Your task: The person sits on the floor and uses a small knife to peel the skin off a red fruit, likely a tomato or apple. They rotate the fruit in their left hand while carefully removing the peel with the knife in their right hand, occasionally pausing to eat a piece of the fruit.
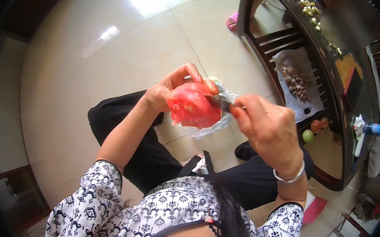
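Note:
In the middle of the head view, my left hand (169, 87) grips a large piece of wet red fruit flesh (192, 106), fingers curled over its far side. Its skin is off where I can see it; which fruit it is I cannot tell for sure. My right hand (266, 126), with a silver bangle at the wrist, is closed around the dark handle of a small knife (219, 101). The blade lies against the fruit's right side, close to my left fingertips. Below the fruit shows a clear plastic bag (206, 132), partly hidden, with something pale green at its far edge.
To the right stands a dark wooden table (334, 173) with a glass top. Pale pods or nuts (309, 9), a red-edged tablet or phone (352, 89) and a blue can (377, 130) lie on it. Its lower shelf holds brown pieces (296, 82) on a white bag and round fruits (308, 136).

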The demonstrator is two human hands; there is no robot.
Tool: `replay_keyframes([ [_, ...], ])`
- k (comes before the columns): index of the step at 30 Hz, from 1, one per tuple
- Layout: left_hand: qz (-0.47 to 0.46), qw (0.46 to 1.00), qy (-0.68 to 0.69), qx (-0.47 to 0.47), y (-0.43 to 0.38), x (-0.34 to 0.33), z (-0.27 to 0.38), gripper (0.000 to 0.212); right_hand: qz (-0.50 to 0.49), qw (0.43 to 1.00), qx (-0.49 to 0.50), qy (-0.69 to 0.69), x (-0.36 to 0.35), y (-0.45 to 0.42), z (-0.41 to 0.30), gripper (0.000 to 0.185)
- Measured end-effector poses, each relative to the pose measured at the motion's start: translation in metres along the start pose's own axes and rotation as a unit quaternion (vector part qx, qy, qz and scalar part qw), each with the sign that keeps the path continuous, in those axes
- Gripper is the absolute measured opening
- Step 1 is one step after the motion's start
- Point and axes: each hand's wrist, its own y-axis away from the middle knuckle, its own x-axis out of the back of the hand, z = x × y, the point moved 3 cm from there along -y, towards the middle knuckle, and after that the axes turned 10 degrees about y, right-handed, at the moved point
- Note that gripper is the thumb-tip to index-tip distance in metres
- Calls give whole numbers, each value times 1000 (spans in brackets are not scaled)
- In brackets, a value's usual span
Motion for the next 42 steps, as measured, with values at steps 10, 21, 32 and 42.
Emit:
replay_keyframes([
  [10, -123, 985, 118, -19, 6, 4, -5, 47, 26, 1000, 4, 11, 14, 2, 4, 14],
  [21, -78, 990, 110, -28, -1, -6, -8, 40, 16, 998, 32, 53, 14, 1, -3, 18],
  [32, 26, 998, 61, 13, 3, -1, -7, 76, -53, 996, -13, 70, 8, 2, 1, 16],
  [42, 131, 991, 5, -15, -4, -6, -6, 76, -53, 997, -57, -11, 0, -5, 14, 19],
])
